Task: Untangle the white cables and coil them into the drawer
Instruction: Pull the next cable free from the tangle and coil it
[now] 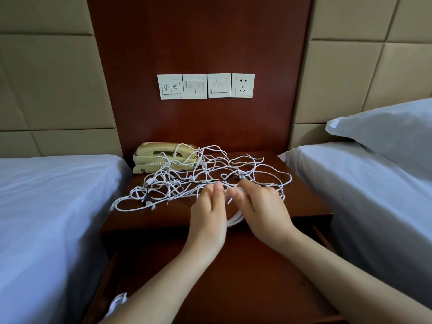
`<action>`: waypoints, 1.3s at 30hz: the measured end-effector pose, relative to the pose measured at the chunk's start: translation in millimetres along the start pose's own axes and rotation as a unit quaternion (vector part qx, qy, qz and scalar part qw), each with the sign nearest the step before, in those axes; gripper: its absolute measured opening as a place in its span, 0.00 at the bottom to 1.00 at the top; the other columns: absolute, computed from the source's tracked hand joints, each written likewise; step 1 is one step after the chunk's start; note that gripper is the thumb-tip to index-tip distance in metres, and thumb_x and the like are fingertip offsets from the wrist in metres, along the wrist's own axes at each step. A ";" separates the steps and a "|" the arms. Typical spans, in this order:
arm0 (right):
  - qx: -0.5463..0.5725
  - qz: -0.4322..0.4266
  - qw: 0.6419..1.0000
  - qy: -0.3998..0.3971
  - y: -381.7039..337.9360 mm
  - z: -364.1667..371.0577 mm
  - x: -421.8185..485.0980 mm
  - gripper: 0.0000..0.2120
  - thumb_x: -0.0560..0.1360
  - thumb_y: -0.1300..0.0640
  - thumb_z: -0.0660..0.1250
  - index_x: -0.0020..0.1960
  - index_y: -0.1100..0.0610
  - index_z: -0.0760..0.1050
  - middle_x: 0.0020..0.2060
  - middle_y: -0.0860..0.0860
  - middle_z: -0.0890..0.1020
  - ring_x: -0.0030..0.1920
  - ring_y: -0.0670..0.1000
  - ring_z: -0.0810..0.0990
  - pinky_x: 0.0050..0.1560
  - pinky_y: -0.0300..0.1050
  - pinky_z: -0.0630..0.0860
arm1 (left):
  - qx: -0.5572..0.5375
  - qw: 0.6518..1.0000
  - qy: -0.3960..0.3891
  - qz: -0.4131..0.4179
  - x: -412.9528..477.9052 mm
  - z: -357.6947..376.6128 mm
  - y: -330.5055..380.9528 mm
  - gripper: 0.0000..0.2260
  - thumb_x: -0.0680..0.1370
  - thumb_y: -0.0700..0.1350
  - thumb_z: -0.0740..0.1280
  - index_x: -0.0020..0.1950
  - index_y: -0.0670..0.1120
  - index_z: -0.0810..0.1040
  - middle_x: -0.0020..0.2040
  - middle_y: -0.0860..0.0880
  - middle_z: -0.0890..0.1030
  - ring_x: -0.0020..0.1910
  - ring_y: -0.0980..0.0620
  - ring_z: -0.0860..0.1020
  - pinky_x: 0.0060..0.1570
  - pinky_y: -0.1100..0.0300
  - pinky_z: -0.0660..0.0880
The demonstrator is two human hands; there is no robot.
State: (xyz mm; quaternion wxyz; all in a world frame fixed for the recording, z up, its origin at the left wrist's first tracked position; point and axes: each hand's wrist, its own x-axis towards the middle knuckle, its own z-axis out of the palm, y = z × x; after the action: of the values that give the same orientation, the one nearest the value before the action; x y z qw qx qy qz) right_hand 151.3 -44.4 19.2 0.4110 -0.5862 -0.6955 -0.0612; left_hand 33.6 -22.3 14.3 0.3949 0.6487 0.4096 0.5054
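The white cables [201, 174] were mostly a loose tangle spread across the nightstand [304, 190], with the far-left strands draped over the phone [159, 157]. You had one coil [233, 220] going at the near edge. Your right hand [259, 206] was wrapped around it, and your left hand [208, 211] was pressed right up against it at the top. I couldn't tell if the left was actually pinching a strand. Looked like mid-winding to me, early in the job. The drawer [233, 277] sat open just below, with one bit of white cord [118, 300] at its near-left corner. Next you'd need to pull slack free of the knot without dragging the phone.
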 end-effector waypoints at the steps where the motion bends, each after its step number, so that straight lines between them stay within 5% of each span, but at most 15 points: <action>1: 0.007 0.008 1.000 0.014 -0.1 0.0 0.3 0.26 0.72 0.35 0.44 0.36 0.54 0.67 0.25 0.49 0.72 0.28 0.52 0.73 0.30 0.48 0.64 | 0.019 1.000 0.006 0.009 -1.3 0.9 -1.4 0.23 0.79 0.60 0.50 0.55 0.46 0.78 0.51 0.50 0.82 0.54 0.52 0.78 0.56 0.56 0.72; 4: 0.013 0.033 0.998 0.047 -1.6 1.6 -0.2 0.20 0.72 0.36 0.46 0.32 0.49 0.59 0.22 0.48 0.67 0.25 0.49 0.69 0.28 0.41 0.59 | 0.063 0.998 0.022 0.023 -2.4 0.4 -5.5 0.29 0.77 0.64 0.47 0.55 0.49 0.80 0.50 0.49 0.83 0.53 0.48 0.79 0.55 0.51 0.74; 7: 0.034 0.053 0.996 0.067 -3.4 9.2 -4.0 0.23 0.73 0.36 0.48 0.32 0.54 0.64 0.23 0.49 0.69 0.27 0.51 0.70 0.30 0.49 0.64 | 0.032 0.998 0.040 0.034 -2.7 2.5 -3.2 0.28 0.79 0.61 0.48 0.51 0.46 0.82 0.41 0.43 0.84 0.43 0.41 0.81 0.46 0.45 0.77; 13: 0.104 0.075 0.986 0.106 -13.7 22.2 -12.2 0.23 0.73 0.37 0.50 0.32 0.54 0.63 0.23 0.50 0.68 0.26 0.49 0.66 0.31 0.50 0.64 | -0.033 0.995 0.088 0.042 -3.1 5.0 1.8 0.34 0.73 0.64 0.48 0.44 0.39 0.82 0.39 0.44 0.84 0.42 0.46 0.82 0.46 0.45 0.78; 16: 0.130 0.074 0.983 0.103 -17.6 21.6 -12.5 0.21 0.74 0.39 0.51 0.31 0.52 0.60 0.23 0.48 0.65 0.27 0.47 0.64 0.31 0.51 0.62 | 0.006 0.994 0.087 0.060 0.9 0.2 0.6 0.23 0.81 0.52 0.54 0.39 0.40 0.82 0.31 0.50 0.80 0.32 0.57 0.78 0.40 0.59 0.74; 21: 0.140 0.036 0.989 0.032 -17.2 12.2 -9.8 0.17 0.80 0.47 0.55 0.33 0.50 0.64 0.25 0.46 0.68 0.28 0.47 0.67 0.33 0.53 0.65 | 0.057 0.989 0.099 0.090 10.6 -17.2 1.7 0.22 0.80 0.44 0.60 0.25 0.45 0.64 0.23 0.50 0.64 0.24 0.54 0.62 0.28 0.60 0.59; 25: 0.104 -0.011 0.994 -0.014 -11.1 1.8 -6.1 0.13 0.80 0.54 0.59 0.37 0.51 0.67 0.24 0.46 0.68 0.28 0.50 0.68 0.31 0.47 0.64 | 0.069 0.990 0.086 0.088 23.3 -28.9 -5.1 0.23 0.80 0.45 0.60 0.29 0.33 0.68 0.25 0.42 0.66 0.27 0.50 0.65 0.29 0.59 0.60; 30: 0.083 -0.014 0.996 0.007 3.9 -13.4 12.0 0.18 0.79 0.56 0.62 0.31 0.47 0.63 0.25 0.48 0.69 0.28 0.49 0.67 0.33 0.46 0.65 | 0.106 0.988 0.017 0.111 19.2 -23.9 0.9 0.22 0.81 0.44 0.56 0.27 0.43 0.64 0.24 0.45 0.66 0.26 0.50 0.66 0.30 0.53 0.61; 34: 0.135 0.011 0.990 -0.035 10.2 -12.3 13.9 0.19 0.79 0.55 0.61 0.30 0.46 0.66 0.24 0.45 0.67 0.28 0.43 0.64 0.32 0.41 0.62 | 0.041 0.993 -0.009 0.106 17.4 -18.5 3.5 0.24 0.82 0.43 0.55 0.25 0.47 0.63 0.19 0.54 0.66 0.21 0.59 0.66 0.27 0.62 0.62; 39: 0.104 -0.004 0.988 -0.117 3.2 1.9 2.1 0.09 0.78 0.57 0.60 0.47 0.55 0.80 0.39 0.51 0.84 0.40 0.53 0.81 0.43 0.54 0.76 | 0.003 0.993 0.033 0.111 16.9 -22.0 6.1 0.23 0.82 0.43 0.55 0.26 0.46 0.62 0.22 0.53 0.63 0.23 0.57 0.61 0.26 0.64 0.59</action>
State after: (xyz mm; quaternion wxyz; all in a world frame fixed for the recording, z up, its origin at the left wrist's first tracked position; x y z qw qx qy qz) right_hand 153.1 -40.8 18.0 0.3855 -0.5406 -0.7435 0.0792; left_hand 15.5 -6.6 29.5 0.3207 0.6744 0.3492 0.5660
